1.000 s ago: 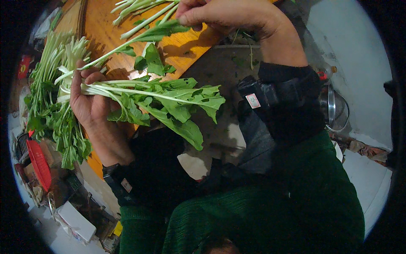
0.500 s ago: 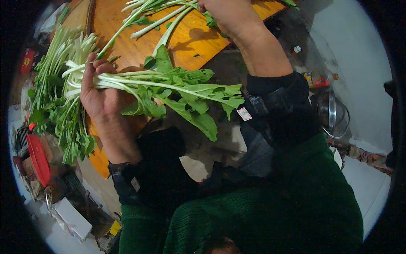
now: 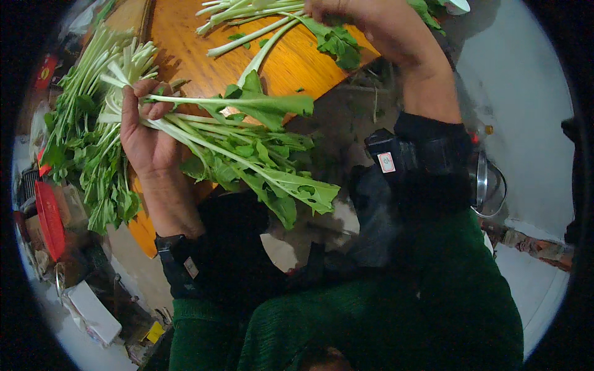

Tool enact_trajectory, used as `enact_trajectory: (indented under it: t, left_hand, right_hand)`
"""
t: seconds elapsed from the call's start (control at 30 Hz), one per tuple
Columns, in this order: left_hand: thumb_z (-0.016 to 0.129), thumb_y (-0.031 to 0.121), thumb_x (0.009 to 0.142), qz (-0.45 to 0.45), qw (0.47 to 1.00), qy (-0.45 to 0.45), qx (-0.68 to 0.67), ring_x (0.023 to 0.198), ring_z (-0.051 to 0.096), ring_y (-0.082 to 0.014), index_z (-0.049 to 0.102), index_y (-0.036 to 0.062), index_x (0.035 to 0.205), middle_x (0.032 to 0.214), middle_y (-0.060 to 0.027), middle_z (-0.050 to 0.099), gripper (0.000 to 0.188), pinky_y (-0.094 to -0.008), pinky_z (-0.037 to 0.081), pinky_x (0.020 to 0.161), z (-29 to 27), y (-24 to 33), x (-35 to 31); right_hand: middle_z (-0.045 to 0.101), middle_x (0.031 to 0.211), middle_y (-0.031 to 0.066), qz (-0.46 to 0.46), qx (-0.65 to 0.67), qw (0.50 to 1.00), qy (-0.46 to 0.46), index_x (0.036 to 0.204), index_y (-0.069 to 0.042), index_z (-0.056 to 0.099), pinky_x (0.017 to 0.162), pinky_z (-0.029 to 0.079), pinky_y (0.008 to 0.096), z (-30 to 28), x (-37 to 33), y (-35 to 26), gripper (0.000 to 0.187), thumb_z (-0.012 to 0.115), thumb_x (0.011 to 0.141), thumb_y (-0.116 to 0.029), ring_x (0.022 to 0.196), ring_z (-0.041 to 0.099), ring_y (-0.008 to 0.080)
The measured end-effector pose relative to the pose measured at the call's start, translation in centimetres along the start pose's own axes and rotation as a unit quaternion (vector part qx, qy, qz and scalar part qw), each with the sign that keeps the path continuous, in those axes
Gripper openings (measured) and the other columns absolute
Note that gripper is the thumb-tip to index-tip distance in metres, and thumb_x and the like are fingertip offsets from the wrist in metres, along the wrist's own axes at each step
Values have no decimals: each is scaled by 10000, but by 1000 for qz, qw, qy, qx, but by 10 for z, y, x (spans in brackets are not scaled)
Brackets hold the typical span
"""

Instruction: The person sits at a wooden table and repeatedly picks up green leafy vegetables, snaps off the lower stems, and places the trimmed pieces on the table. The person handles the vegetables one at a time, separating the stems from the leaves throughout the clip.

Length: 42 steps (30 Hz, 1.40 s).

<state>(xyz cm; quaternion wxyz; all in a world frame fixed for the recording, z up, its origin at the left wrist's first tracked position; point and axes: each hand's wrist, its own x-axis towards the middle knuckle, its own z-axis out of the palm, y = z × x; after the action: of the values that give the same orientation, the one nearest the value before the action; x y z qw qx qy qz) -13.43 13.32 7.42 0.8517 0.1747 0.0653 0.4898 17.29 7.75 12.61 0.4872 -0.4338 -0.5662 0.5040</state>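
Note:
My left hand [image 3: 148,130] is closed round the pale stems of a bunch of leafy greens [image 3: 247,148]. The leaves fan out to the right, with one stalk lying across the top. Just left of that hand, a large heap of the same greens [image 3: 93,117] hangs over the table edge. My right hand [image 3: 352,15] is at the top of the view, fingers curled and partly cut off by the frame. It is beside more loose stalks [image 3: 253,12] and a drooping green leaf [image 3: 339,46]. Whatever its fingers hold is hidden.
The greens lie on an orange-brown wooden table [image 3: 185,55]. On the floor at left are a red plastic item [image 3: 49,219] and a white box [image 3: 93,312]. A metal pot [image 3: 482,179] stands by the white wall at right. A white bowl [image 3: 456,6] shows at the top right.
A stalk that slanted up from my left hand now lies rightward across the bunch. My right hand has shifted slightly right, and the drooping leaf beside it shows more. The whole view has shifted a little.

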Motion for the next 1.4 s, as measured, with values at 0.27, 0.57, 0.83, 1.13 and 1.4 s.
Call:
enact_trajectory:
  t: [0.27,0.57,0.83,1.13,1.4]
  left_hand:
    - [501,234,886,65,985,64,146,758,510,-211,525,45,970,789,-52,544,209,-366,428,763,13,-22,-4]
    - [620,170,773,-147,968,-25,204,521,551,-159,487,-3,977,719,-88,557,298,-307,495,505,49,-64,-17]
    - [645,199,778,-215,960,-27,179,548,548,-160,503,18,972,726,-70,546,301,-305,478,505,55,-85,-22]
    - [607,258,820,-169,970,8,172,487,414,-96,509,55,959,652,-7,437,265,-248,365,447,88,-72,-37]
    - [503,241,893,65,875,-52,476,480,375,-43,431,-2,1090,709,4,401,321,-201,328,405,188,111,-67]
  right_hand:
    - [577,842,7,8,-132,976,-170,1154,-54,541,680,427,201,23,-3,-8,368,621,804,-135,753,528,70]
    - [550,1005,48,-256,19,956,139,1185,-5,486,824,409,227,52,13,-13,389,548,884,-242,963,487,98]
    - [582,990,94,-140,-105,984,-22,1148,22,516,828,434,270,67,2,-11,381,509,887,-255,895,549,166]
    - [562,1120,67,-127,37,991,20,1238,-32,467,862,407,268,58,-1,-22,405,486,898,-252,1021,518,149]
    - [594,884,28,-130,-35,991,-13,1165,-20,513,746,434,230,14,-18,-32,372,470,912,-290,819,556,102]
